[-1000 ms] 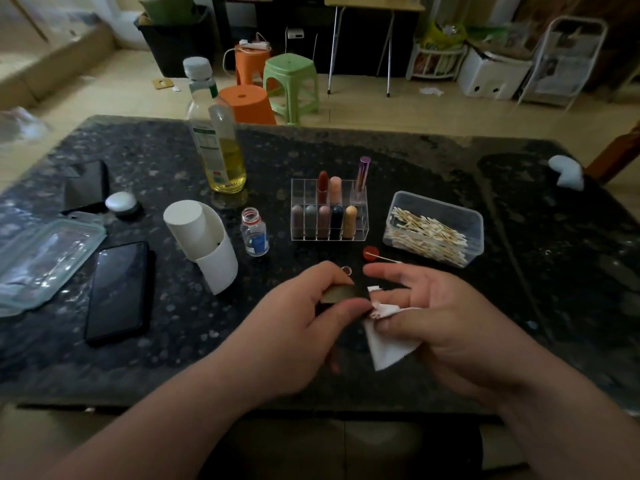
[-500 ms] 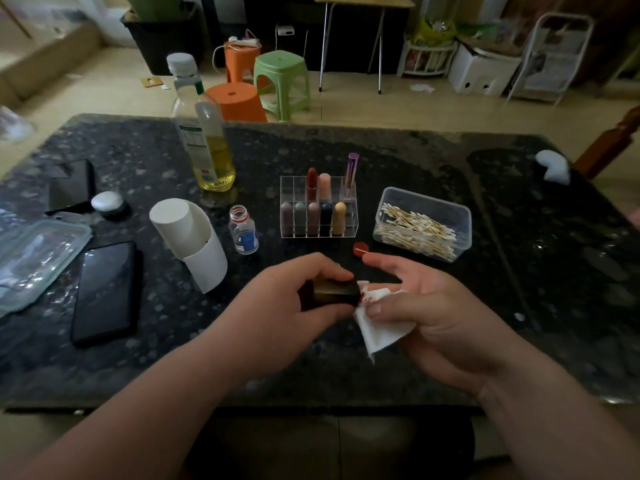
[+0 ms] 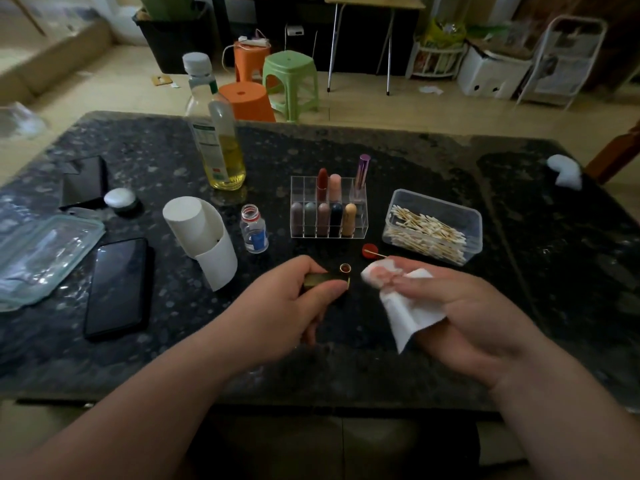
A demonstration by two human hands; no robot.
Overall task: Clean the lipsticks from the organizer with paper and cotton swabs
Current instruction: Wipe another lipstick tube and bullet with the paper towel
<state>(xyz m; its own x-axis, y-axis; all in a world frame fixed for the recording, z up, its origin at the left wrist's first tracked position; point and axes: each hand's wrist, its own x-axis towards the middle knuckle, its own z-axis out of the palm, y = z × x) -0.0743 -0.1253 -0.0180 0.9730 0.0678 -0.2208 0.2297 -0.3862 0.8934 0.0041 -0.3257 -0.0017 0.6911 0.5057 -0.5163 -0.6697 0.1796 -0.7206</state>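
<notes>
Near the front edge of the black speckled stone table (image 3: 415,157), I have the left hand (image 3: 277,306) with thumb and fingers curled round a gold square-sided lipstick tube (image 3: 323,280). It's held sideways, open end toward the other hand, so that end faces the wipe. Just behind that end is a small gold ring with a red centre (image 3: 345,268); can't tell if it's part of the tube or a separate piece standing on the table.

The right hand (image 3: 467,306) pinches a white paper tissue (image 3: 405,306) between thumb and fingers. The bunched tip points forward with pink-red smears on it, so that's the wiping face. Tissue and tube are near but apart.

My read: mid-clean on this one, with plenty left. The clear acrylic organizer (image 3: 298,192) further back holds more lipsticks (image 3: 322,183) upright in its compartments, front row filled, back row with gaps.

A clear plastic tub of cotton swabs (image 3: 436,204) sits right of the organizer, handy for the right hand. One swab (image 3: 376,253) lies on a red round cap (image 3: 367,251) just in front, likely parked off the table. A small open clear bottle with blue label (image 3: 254,233) and a white paper roll (image 3: 197,226) stand left of the organizer, supplies close by.

The next move probably needs the tissue tip on the tube's open end. The risk is smearing colour onto the gold case.
</notes>
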